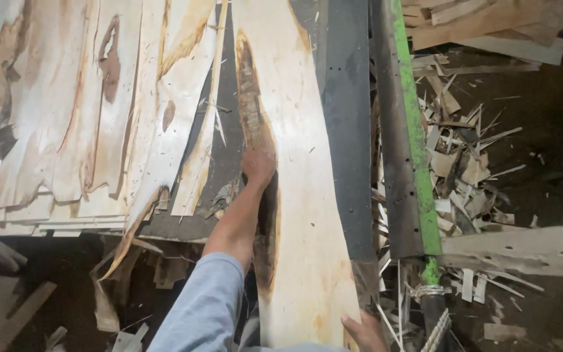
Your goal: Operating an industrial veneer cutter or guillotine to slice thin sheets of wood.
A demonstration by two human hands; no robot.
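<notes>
Your left hand (259, 163) lies flat on one long pale sheet of wood veneer (301, 215), fingers together and pressed down on the dark split that runs along the sheet's left edge. Your arm reaches forward from a light blue sleeve (203, 306). Your right hand (363, 331) shows only in part at the bottom edge, fingers curled onto the near right corner of the same sheet; whether it truly grips the corner you cannot tell from here.

That sheet lies lengthwise on a dark machine table (343, 130), running away from you, with its right edge just beside one long bar with a green strip (415, 130).

To the left you have a stack of veneer sheets (73, 111); at least five overlapping sheets show on top, several with brown stains and torn ends. One narrow strip (200, 156) lies between that stack and your sheet.

To the right of the green bar lies a heap of small wood scraps (464, 163), too many to count. One rough plank (522, 248) juts in from the right edge.
</notes>
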